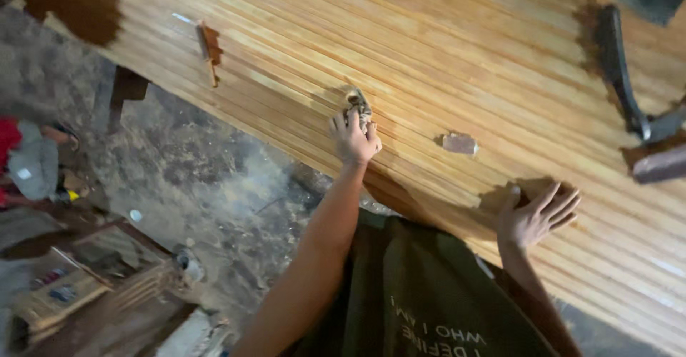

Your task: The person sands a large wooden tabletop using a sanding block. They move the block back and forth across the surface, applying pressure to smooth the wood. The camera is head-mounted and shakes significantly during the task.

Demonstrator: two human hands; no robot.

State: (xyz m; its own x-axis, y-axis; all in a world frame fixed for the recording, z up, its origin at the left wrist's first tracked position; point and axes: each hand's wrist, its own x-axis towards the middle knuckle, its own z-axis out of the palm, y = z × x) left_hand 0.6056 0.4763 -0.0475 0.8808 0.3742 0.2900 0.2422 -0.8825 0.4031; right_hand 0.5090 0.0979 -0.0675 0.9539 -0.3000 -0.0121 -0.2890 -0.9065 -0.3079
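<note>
A wide panel of pale wooden strips [443, 50] fills the upper right of the view. My left hand [354, 141] is stretched out over it, fingers closed on a small crumpled grey-brown wad [358, 104] pressed against the wood. My right hand [537, 215] rests flat on the panel near its lower edge, fingers spread, holding nothing. A small pale brown block [459, 143] lies on the panel between the two hands, apart from both. My dark green shirt [421, 293] shows below.
A short wooden offcut [209, 46] lies on the panel's far left. A dark long-handled tool [619, 67] lies at the right edge. Left of the panel are a dirt floor [193, 164], wooden crates [78, 285] and a person in red [18, 160].
</note>
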